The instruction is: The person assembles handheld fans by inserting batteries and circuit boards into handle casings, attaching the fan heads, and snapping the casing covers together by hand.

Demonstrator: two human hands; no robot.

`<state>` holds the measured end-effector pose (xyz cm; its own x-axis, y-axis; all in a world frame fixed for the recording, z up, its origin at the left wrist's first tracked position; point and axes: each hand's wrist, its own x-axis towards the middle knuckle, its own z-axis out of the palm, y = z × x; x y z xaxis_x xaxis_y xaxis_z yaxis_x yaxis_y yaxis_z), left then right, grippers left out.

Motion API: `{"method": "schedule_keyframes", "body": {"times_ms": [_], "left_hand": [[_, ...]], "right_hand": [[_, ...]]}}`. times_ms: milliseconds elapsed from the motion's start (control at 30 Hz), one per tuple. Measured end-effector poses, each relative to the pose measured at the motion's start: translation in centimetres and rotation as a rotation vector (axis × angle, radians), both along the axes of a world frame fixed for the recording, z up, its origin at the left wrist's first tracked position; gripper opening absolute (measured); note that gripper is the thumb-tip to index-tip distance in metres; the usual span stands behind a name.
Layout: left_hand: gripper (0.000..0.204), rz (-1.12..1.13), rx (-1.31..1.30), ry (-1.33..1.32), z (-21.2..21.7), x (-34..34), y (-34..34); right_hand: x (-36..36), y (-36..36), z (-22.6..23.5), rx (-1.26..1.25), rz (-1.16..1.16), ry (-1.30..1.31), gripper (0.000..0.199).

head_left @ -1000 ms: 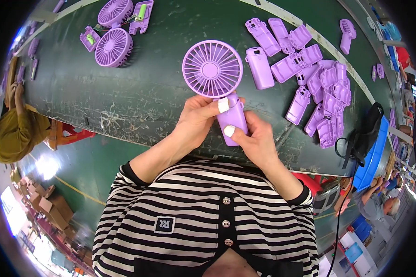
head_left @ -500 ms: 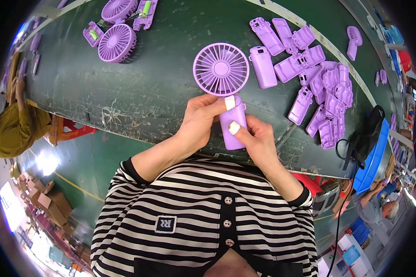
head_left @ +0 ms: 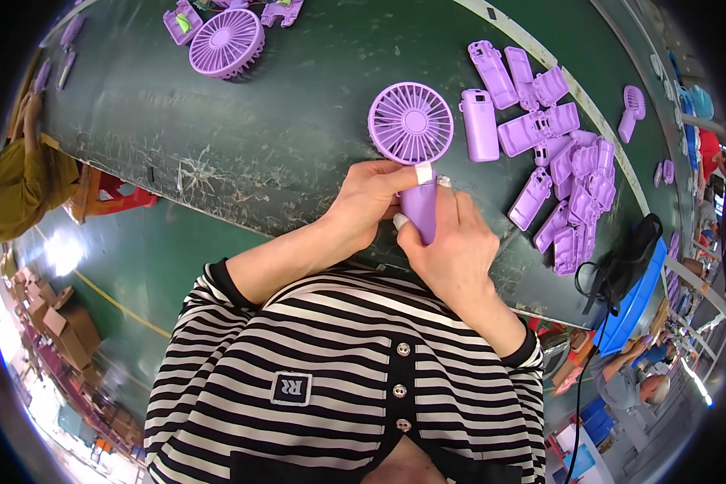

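Casing pieces point(head_left: 571, 165) lie right of the handheld fan point(head_left: 415, 123).

Grn floor point(head_left: 187, 250) w/ yel line point(head_left: 126, 308); red stool point(head_left: 135, 198), cardbd boxes point(head_left: 77, 332) L.

The person is wearing a striped top point(head_left: 343, 355) with black trim and white fingertip coverings.
Black and off-white bands are running across the body and both sleeves point(head_left: 222, 310), which are ending in plain black cuffs point(head_left: 227, 282) above bare forearms. A black placket point(head_left: 402, 371) is descending the front, carrying three round, shiny buttons point(head_left: 399, 390); a pale-edged dark square patch point(head_left: 291, 389) is marking the left chest. White coverings point(head_left: 423, 173) are capping the thumb of the left hand point(head_left: 367, 202) and two digits of the right hand point(head_left: 456, 250).
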<state>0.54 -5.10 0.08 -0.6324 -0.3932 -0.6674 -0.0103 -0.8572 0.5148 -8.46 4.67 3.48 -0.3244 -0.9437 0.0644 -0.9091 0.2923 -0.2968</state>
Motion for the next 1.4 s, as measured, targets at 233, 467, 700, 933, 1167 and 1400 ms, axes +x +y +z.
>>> {"method": "schedule_keyframes", "body": {"times_ms": [233, 467, 700, 933, 1167, 1400], "left_hand": [[0.043, 0.003, 0.1, 0.032, -0.2, 0.2, -0.4], [0.047, 0.011, 0.12, 0.106, 0.3, 0.2, -0.6], [0.047, -0.006, 0.124, 0.09, -0.1, 0.2, -0.7], [0.046, -0.019, 0.12, 0.087, -0.3, 0.3, -0.7], [0.041, -0.016, 0.111, 0.051, -0.3, 0.2, -0.8], [0.029, -0.094, -0.017, -0.093, -0.2, -0.3, -0.8]], "right_hand": [[-0.4, 0.2, 0.8, -0.026, -0.013, -0.056, 0.047], [-1.3, 0.6, 0.8, -0.025, 0.03, -0.023, 0.054], [-1.0, -0.5, 0.0, -0.075, 0.08, -0.041, 0.046], [-1.2, -0.6, -0.3, -0.02, 0.113, -0.031, 0.044], [-1.5, -0.8, -0.6, -0.041, 0.182, 0.013, 0.045], [-0.8, -0.5, -1.0, -0.088, 0.113, 0.018, 0.049]]}}
